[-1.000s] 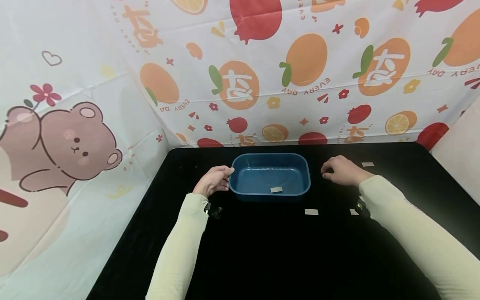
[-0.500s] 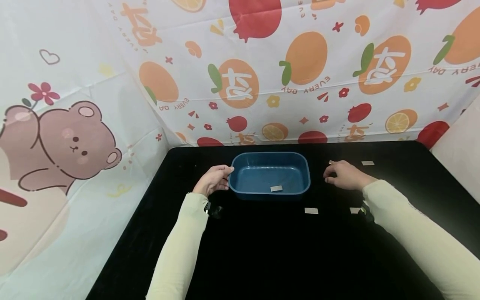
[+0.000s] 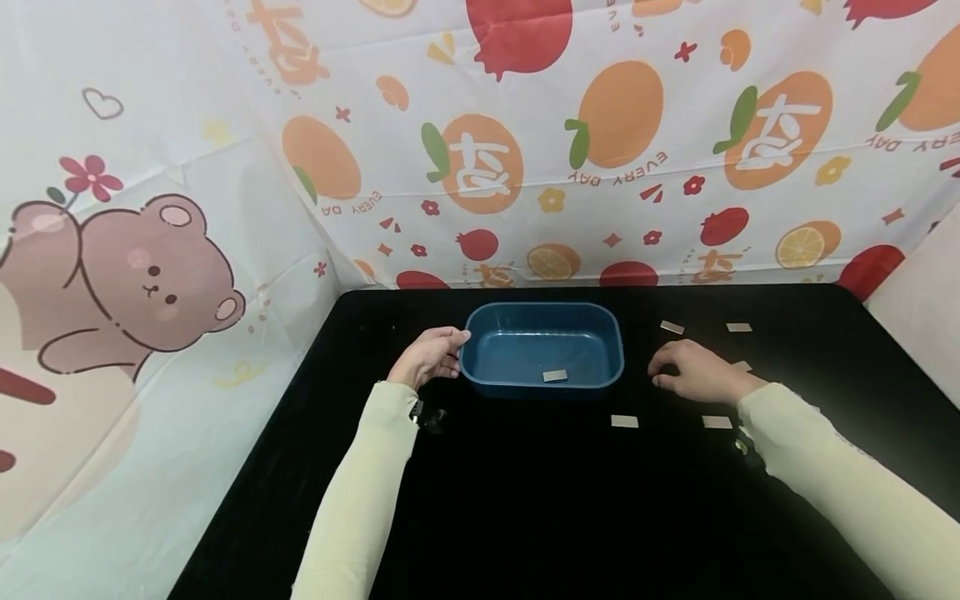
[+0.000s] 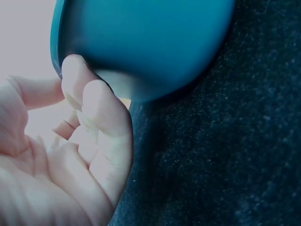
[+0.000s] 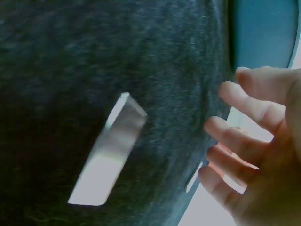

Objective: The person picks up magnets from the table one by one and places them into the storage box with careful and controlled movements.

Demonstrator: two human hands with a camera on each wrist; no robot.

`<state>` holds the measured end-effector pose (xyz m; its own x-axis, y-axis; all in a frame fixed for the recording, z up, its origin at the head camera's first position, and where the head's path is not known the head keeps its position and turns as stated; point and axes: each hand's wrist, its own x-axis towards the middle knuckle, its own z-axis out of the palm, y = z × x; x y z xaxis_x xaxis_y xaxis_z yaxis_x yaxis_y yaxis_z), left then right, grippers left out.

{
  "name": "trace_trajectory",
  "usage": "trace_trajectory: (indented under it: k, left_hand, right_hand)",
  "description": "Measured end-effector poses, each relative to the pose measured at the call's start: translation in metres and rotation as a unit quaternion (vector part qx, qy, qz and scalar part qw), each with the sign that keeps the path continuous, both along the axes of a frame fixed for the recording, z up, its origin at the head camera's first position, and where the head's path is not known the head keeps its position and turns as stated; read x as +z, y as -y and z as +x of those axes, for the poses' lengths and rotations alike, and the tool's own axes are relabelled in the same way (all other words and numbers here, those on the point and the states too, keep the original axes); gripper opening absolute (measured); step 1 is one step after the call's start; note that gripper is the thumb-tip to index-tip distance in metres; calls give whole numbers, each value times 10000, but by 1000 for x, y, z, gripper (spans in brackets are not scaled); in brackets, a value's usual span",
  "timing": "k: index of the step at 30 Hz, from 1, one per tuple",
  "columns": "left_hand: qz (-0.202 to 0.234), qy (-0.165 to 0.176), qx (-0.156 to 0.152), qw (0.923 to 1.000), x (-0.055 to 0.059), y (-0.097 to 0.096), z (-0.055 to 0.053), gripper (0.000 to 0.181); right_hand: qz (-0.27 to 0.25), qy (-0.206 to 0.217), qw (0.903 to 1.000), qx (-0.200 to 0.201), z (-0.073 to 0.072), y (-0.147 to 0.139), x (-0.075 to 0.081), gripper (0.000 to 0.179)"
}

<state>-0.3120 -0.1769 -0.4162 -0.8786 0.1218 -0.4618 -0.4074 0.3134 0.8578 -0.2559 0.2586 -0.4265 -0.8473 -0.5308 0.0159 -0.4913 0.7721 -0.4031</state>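
At the left end of a blue plastic basin [image 3: 480, 383], my left hand [image 3: 429, 360] pinches the rim between thumb and fingers; the left wrist view shows the fingertips on the basin wall [image 4: 155, 42]. One small pale rectangular block [image 3: 555, 376] lies inside. Right of the basin, my right hand [image 3: 697, 372] is above the table, fingers loosely bent, nothing visible in them. Near it lie more pale blocks: one behind [image 3: 672, 327], one half hidden by the hand [image 3: 741, 366], and one in front [image 3: 717, 422]. In the right wrist view a block [image 5: 108, 155] lies beside the fingers.
Another pale block [image 3: 624, 421] lies in front of the basin, and one [image 3: 738, 327] at the back right. All rest on a black table [image 3: 525, 500]. A fruit-print cloth [image 3: 547, 150] hangs behind; a bear-print cloth [image 3: 157, 275] covers the left side.
My right hand has moved slightly nearer and to the right, uncovering the block behind it and part of another. My left hand stays on the basin rim.
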Motion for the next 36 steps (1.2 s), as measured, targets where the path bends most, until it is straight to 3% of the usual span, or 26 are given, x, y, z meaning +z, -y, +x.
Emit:
trace_trajectory:
  k: [13,36]
  left_hand:
    - [21,-49,16,10000,-2,1,0,23]
    - [-24,44,11,10000,1,-2,-2,22]
  right_hand:
    - [-236,-334,9991,-49,13,4,-15,10]
    - [-368,-242,9989,161,34,16,-24,19]
